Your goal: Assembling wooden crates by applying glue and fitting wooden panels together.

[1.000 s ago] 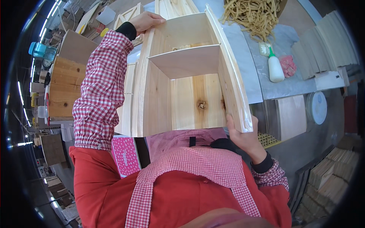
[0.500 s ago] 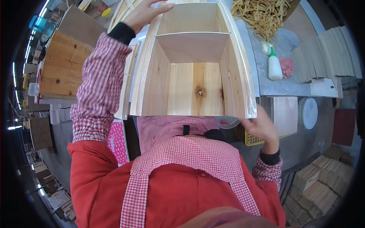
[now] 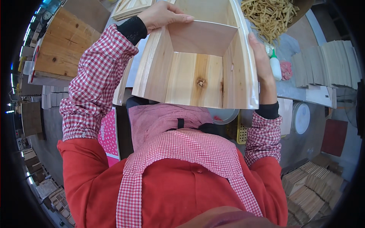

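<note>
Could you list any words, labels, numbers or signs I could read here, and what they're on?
No text is clear enough to quote.
Pink patterned panel: pale marks like lettering, too small and blurred to read.
Wooden box: no lettering visible.
White bottle: none visible.
Distant background: too small to tell.

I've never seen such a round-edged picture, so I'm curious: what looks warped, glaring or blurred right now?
Head view: the wooden box shows a bowed right edge, probably lens distortion; head view: ceiling lights glare as far-left streaks; head view: left hand and right hand look fairly sharp.
</note>
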A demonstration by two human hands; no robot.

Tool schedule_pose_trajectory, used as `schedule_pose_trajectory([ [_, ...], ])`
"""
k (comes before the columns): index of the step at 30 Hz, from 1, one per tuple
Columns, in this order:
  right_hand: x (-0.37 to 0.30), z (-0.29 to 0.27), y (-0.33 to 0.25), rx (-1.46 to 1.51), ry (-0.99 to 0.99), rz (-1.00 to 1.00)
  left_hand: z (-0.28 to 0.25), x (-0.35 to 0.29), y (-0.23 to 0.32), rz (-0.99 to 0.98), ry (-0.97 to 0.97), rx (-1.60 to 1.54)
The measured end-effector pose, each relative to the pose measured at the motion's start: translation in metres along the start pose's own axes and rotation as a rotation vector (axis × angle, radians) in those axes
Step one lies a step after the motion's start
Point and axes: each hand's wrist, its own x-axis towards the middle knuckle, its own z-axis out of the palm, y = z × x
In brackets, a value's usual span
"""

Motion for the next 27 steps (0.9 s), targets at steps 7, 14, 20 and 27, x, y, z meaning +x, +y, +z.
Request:
schedule_pose_trajectory([
  [7,0.004,0.002,0.006,-0.054,0.007,-0.025,0.003,-0.002,-0.006,-0.030,0.013,0.024],
  [14,-0.004,-0.008,0.060,0.220,0.154,0.042,0.012,-0.022,0.003,0.064,0.190,-1.042],
  [20,-0.092,0.003,0.173,0.779,0.172,0.218,0.038,0.005,-0.236,-0.962,0.359,-1.863],
  [27,-0.117,-0.007,0.172,0.438,0.194,0.185,0.141,0.019,-0.184,-0.090,0.268,-1.177],
])
